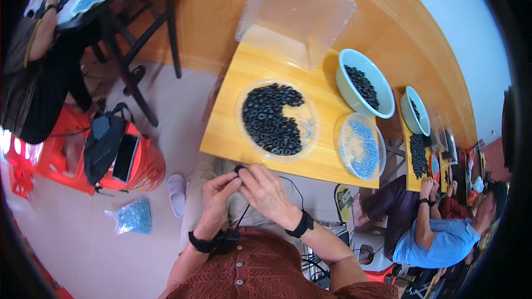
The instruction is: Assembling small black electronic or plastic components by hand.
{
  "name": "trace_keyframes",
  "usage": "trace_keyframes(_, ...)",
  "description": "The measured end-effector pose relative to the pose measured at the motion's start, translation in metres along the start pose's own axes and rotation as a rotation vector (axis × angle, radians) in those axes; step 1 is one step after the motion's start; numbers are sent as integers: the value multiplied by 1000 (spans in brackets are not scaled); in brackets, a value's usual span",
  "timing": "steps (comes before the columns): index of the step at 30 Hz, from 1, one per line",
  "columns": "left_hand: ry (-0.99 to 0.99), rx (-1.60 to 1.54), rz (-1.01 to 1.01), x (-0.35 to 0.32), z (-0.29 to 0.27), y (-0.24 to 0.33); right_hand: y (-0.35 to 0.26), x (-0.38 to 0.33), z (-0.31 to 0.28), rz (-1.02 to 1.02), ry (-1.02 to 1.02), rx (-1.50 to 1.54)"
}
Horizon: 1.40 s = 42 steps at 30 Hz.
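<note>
In front of my chest, short of the table's near edge, my two hands meet at the fingertips. A small black ring-shaped piece shows between them. My left hand pinches at it with thumb and forefinger, and my right hand closes on it from the other side, its fingers bent. Just beyond, a shallow clear round tray holds many similar black ring pieces and some small pale blue bits at its right. A second clear round dish to the right contains small light blue pieces.
On the yellow wooden table stand a pale green basin of black pieces and an upright clear plastic bin. A red bucket and a bag of blue pieces are at left. Other people sit at both sides.
</note>
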<state>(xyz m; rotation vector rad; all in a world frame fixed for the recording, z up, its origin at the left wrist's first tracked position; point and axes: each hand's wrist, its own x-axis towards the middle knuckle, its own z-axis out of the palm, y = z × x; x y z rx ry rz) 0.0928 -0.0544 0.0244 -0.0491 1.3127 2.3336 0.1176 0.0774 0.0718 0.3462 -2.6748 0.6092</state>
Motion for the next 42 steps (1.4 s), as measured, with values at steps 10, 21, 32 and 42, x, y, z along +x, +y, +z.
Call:
trace_keyframes(10, -162, 68, -168, 2, 1, 1, 4, -6, -18, -36, -39, 3)
trace_keyframes(21, -148, 144, -154, 1, 12, -6, 15, -23, -9, 68, -68, 47)
trace_keyframes(32, -282, 200, -218, 9, 11, 21, 214, 32, -185, 503, 161, -244)
trace_keyframes(42, -668, 105, -75, 1, 14, 83, 223, 58, -139, 593, -93, -114)
